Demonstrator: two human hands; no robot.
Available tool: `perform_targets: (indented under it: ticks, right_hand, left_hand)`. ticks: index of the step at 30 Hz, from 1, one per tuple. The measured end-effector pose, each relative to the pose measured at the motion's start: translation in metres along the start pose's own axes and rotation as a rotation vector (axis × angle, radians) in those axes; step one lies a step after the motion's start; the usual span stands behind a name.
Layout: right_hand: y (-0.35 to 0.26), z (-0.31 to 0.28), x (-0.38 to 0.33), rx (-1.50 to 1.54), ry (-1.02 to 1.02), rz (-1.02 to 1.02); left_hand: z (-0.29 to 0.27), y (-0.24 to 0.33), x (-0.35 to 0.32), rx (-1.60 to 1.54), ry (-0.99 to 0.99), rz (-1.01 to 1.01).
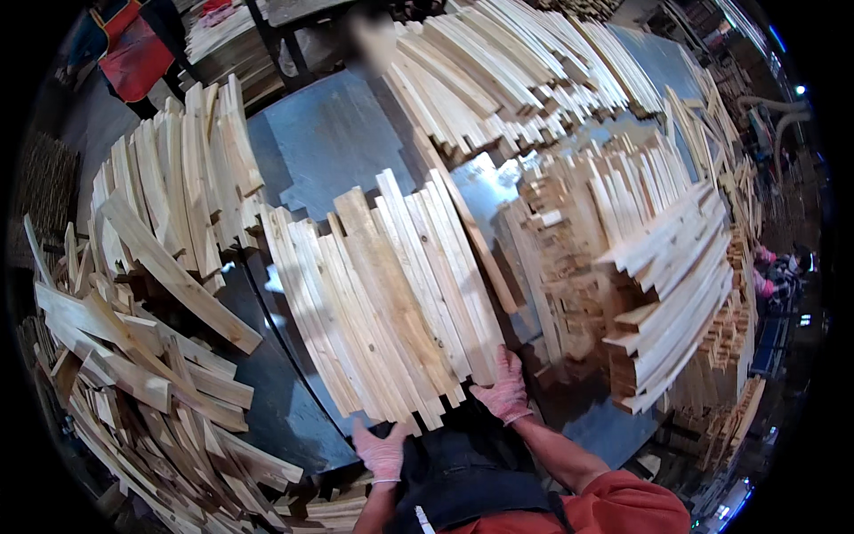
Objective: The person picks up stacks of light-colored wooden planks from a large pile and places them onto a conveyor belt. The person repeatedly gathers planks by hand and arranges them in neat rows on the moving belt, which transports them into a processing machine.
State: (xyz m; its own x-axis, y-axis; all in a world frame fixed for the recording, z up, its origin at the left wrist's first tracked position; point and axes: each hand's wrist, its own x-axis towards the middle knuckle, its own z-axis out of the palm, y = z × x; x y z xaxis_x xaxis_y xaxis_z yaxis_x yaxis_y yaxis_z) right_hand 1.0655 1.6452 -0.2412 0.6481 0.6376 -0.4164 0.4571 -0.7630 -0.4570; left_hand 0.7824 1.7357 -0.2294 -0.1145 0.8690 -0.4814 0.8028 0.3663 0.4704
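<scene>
A row of pale wooden boards (391, 303) lies side by side in front of me, with uneven ends. My left hand (381, 449), in a thin pinkish glove, is at the near left ends of the row, thumb and fingers spread apart. At the near right corner is my right hand (504, 392), gloved alike. Its fingers stretch along the outer board's side and its thumb is by the board's end. Neither hand is wrapped round a single board.
The boards rest on a grey metal tabletop (334, 133). Jumbled wood strips (151, 356) fill the left side. Stacked strips (672, 294) stand at the right, and more boards (507, 71) lie at the far side. A person in a red apron (135, 58) stands at far left.
</scene>
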Motion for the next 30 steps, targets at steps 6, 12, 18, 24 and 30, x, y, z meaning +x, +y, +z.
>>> perform_targets:
  ticks: [6, 12, 18, 24, 30]
  right_hand:
    - [0.005, -0.022, -0.006, -0.097, -0.065, 0.008]
    - [0.003, -0.031, 0.053, -0.083, 0.343, -0.164]
    - [0.011, -0.015, 0.135, 0.251, 0.246, 0.006]
    - [-0.007, -0.009, 0.134, 0.287, 0.162, 0.068]
    - [-0.012, 0.004, 0.12, 0.274, 0.162, 0.047]
  left_hand:
    - [0.018, 0.113, 0.023, -0.047, -0.043, 0.359]
    - [0.068, 0.193, 0.026, 0.227, -0.04, 0.247]
    - [0.056, 0.137, 0.055, -0.193, -0.202, 0.306]
    - [0.017, 0.147, 0.034, -0.678, -0.485, 0.18]
    - [-0.027, 0.233, 0.029, -0.718, -0.651, 0.486]
